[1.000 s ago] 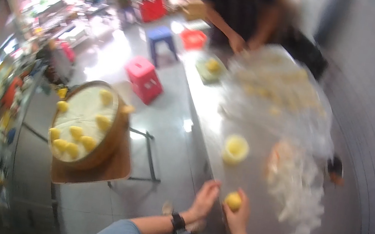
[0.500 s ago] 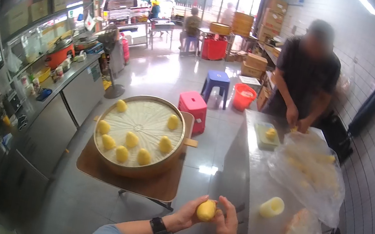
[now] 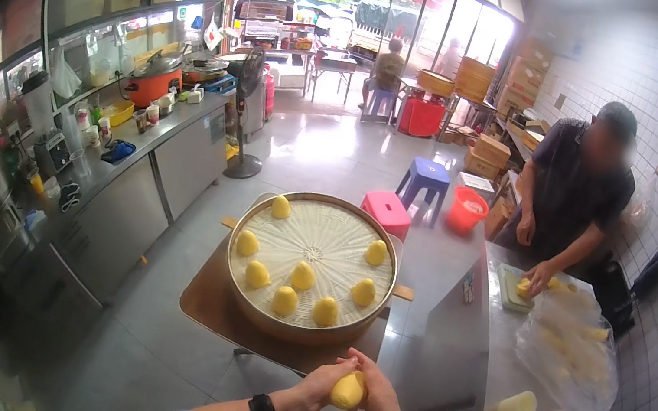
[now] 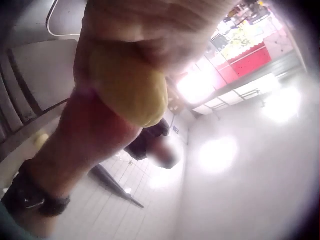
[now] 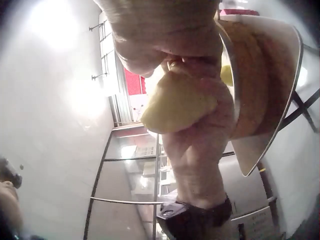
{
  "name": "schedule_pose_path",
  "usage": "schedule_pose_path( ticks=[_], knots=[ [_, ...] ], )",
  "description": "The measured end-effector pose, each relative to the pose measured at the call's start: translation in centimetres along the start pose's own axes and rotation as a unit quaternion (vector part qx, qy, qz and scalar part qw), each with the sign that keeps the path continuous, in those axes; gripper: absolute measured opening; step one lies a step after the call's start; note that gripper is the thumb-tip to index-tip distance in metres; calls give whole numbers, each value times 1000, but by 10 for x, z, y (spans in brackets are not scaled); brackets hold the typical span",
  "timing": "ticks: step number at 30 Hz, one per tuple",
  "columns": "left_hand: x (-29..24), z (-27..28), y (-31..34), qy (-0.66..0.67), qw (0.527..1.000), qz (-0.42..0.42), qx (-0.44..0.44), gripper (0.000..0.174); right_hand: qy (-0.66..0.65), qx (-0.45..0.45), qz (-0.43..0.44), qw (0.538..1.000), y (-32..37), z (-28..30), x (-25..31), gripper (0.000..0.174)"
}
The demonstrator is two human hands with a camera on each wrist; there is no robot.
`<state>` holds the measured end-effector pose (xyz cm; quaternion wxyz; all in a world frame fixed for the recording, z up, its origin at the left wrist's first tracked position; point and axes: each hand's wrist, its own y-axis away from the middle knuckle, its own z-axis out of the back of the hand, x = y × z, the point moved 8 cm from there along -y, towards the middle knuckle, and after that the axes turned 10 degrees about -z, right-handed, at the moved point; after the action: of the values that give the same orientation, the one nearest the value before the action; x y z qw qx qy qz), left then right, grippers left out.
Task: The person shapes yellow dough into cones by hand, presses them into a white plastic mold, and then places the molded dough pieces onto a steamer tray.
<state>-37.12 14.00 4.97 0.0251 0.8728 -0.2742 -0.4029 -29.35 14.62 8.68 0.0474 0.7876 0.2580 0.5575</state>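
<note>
In the head view a smooth, rounded lump of yellow dough (image 3: 347, 391) sits between my two hands at the bottom centre. My left hand (image 3: 318, 390) curls round one side of it, and my right hand (image 3: 380, 398) cups the other. The fingertips of both hands meet at its far end. From the left wrist, the dough (image 4: 131, 90) bulges out below the palm; from the right wrist, its tapered end (image 5: 172, 102) shows. Just beyond my hands stands a round steamer (image 3: 297, 334) with a pale ridged liner, bearing several yellow dough buns (image 3: 302, 276) spaced apart.
The steamer rests on a brown board (image 3: 226, 315). At right, a metal table (image 3: 507, 351) carries a pale yellow cup (image 3: 517, 406), a plastic bag (image 3: 570, 358) and a green tray (image 3: 509, 295). Another person (image 3: 569, 191) reaches over that tray. Pink (image 3: 387, 210) and blue stools (image 3: 425, 185) stand behind.
The dough was in my right hand beside the table, then passed to the left; now both hands cup it nearer the steamer. My head has turned left. The other person's hand has moved to the tray.
</note>
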Motion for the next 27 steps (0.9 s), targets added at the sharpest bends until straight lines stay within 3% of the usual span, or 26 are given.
schedule_pose_path(
  ticks=[2,3,4,6,10,12,14,15,18,23,25,26,27],
  knots=[
    [-8,8,-2,20,1000,-16,-2,38,-35,5,-36,999,-12,-5,1,42],
    [-18,12,-3,-4,998,-66,-15,37,53,-6,10,999,-16,-15,9,41],
    [-28,16,-3,-27,993,-115,-30,37,54,-3,7,999,-20,-23,8,41],
    [-39,20,-3,-18,990,-129,-50,34,87,6,85,993,-25,-33,25,40],
    [-52,28,-2,-4,988,-128,-82,33,10,66,41,997,-45,-34,21,41],
    [-62,22,-5,36,987,-128,-90,33,-17,53,2,998,-54,-27,22,41],
    [-68,12,-12,124,980,-122,-96,32,3,63,64,996,-56,-25,36,40],
    [-70,9,-18,127,978,-133,-101,30,91,33,116,989,-49,-25,51,38],
    [-71,-8,-28,101,977,-142,-122,28,34,55,134,989,-53,-14,64,37],
    [-71,-21,-52,135,980,-106,-99,26,95,41,145,984,-68,13,72,41],
    [-75,-28,-56,126,983,-92,-99,26,-73,92,137,984,-70,26,76,47],
    [-71,-14,-66,177,978,-94,-55,28,2,79,169,982,-66,37,85,52],
    [-80,-23,-66,194,975,-109,20,29,1,48,166,985,-79,59,76,43]
  ],
)
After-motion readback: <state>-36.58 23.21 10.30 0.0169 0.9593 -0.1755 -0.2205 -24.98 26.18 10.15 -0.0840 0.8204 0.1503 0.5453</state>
